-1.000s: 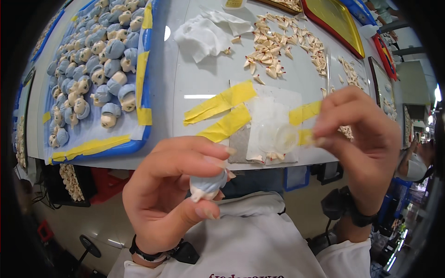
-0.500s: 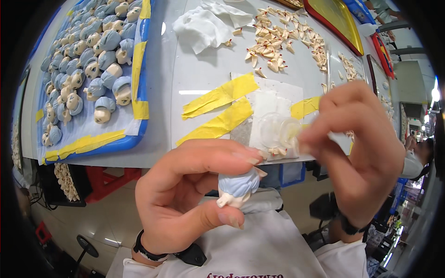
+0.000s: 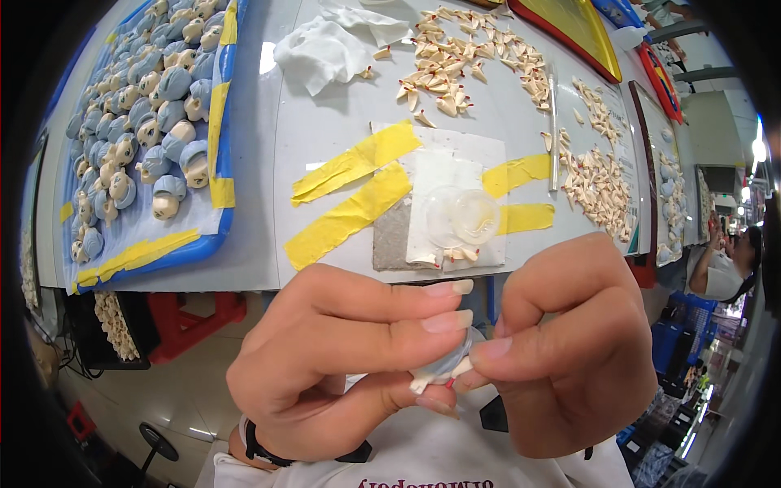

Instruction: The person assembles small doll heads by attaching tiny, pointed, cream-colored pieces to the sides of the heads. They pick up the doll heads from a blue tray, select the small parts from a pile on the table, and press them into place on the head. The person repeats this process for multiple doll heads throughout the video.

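Close in front of me, my left hand (image 3: 350,358) is closed round a small doll head (image 3: 446,363) with pale blue hair, mostly covered by the fingers. My right hand (image 3: 573,350) pinches a small cream pointed piece (image 3: 463,368) between thumb and finger, against the side of the head. A bit of red shows below that contact. Just beyond the hands, a clear round dish (image 3: 443,218) sits on a white pad (image 3: 494,167), with a few cream pieces (image 3: 461,254) at its near side.
At left, a blue tray (image 3: 213,244) edged with yellow tape holds many similar doll heads (image 3: 166,195). Red-tipped cream pieces (image 3: 447,61) lie scattered at the back, with another heap (image 3: 598,191) at right. A white cloth (image 3: 321,53) and a yellow tray (image 3: 569,32) are farther off.
My right hand has come down and left from above the dish to the doll head, bringing a small cream piece. My left hand has turned the head, and its fingers cover more of it.
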`<state>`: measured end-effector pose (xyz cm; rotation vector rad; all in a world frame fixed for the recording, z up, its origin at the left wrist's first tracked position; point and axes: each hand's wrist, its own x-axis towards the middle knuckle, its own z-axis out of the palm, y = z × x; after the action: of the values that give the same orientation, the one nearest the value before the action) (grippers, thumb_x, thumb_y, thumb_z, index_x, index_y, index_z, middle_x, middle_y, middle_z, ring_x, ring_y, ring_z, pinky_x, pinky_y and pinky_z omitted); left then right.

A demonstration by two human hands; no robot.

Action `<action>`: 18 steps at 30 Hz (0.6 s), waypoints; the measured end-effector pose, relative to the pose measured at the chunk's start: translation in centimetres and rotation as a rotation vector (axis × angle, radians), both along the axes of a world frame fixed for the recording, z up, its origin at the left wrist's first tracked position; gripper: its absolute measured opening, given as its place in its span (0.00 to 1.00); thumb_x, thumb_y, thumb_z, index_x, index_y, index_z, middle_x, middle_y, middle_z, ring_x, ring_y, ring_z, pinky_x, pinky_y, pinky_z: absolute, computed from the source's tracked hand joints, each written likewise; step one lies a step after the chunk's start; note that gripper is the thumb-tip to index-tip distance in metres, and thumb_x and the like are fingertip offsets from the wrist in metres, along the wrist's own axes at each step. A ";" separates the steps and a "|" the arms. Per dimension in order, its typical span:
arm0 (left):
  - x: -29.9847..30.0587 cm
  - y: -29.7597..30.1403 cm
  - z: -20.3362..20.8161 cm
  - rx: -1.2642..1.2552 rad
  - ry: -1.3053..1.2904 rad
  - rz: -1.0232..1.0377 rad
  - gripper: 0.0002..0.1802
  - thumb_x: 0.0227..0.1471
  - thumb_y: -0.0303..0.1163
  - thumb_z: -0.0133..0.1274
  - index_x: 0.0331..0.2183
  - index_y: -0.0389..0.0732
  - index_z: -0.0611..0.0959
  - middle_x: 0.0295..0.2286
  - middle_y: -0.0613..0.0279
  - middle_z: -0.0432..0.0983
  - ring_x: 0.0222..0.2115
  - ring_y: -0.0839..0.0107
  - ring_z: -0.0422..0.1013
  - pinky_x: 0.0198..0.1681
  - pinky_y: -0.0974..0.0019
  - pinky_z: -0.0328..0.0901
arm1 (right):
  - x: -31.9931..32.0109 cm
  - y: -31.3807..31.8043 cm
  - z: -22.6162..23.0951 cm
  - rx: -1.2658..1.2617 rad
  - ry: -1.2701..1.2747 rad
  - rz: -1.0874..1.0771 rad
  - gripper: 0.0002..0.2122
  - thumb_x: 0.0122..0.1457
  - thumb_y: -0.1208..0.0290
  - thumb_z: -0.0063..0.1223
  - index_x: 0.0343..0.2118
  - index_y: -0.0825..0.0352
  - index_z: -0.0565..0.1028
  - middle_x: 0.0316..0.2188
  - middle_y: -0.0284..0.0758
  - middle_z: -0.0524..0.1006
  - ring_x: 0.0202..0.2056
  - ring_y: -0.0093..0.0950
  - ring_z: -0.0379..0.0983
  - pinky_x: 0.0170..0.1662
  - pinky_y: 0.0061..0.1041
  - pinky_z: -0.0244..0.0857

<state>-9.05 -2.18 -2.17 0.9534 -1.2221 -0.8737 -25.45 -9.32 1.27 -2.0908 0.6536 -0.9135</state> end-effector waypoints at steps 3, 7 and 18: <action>-0.3 0.2 0.8 -0.013 -0.142 0.086 0.18 0.36 0.25 0.62 0.33 0.35 0.75 0.32 0.46 0.70 0.32 0.66 0.70 0.37 0.70 0.65 | 0.9 -0.8 1.6 -0.025 0.081 0.050 0.11 0.41 0.84 0.57 0.26 0.62 0.69 0.23 0.33 0.66 0.22 0.21 0.61 0.26 0.16 0.57; -0.4 -0.2 0.3 0.008 -0.177 0.097 0.20 0.35 0.27 0.64 0.33 0.36 0.75 0.32 0.46 0.70 0.31 0.67 0.70 0.36 0.71 0.65 | 1.1 -1.1 0.9 -0.057 0.067 0.054 0.12 0.39 0.85 0.59 0.25 0.63 0.69 0.23 0.33 0.67 0.23 0.21 0.62 0.24 0.17 0.57; 0.0 0.3 0.7 0.354 0.395 0.210 0.31 0.42 0.46 0.58 0.40 0.34 0.66 0.35 0.53 0.66 0.23 0.72 0.69 0.22 0.80 0.63 | -2.7 -13.8 1.7 -0.222 0.642 -0.276 0.06 0.42 0.80 0.53 0.26 0.69 0.73 0.20 0.30 0.71 0.24 0.20 0.65 0.30 0.18 0.59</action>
<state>-9.09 -1.92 -1.52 1.1033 -0.6284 -1.0686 -28.16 -23.10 2.95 -2.5545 1.2398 -0.4493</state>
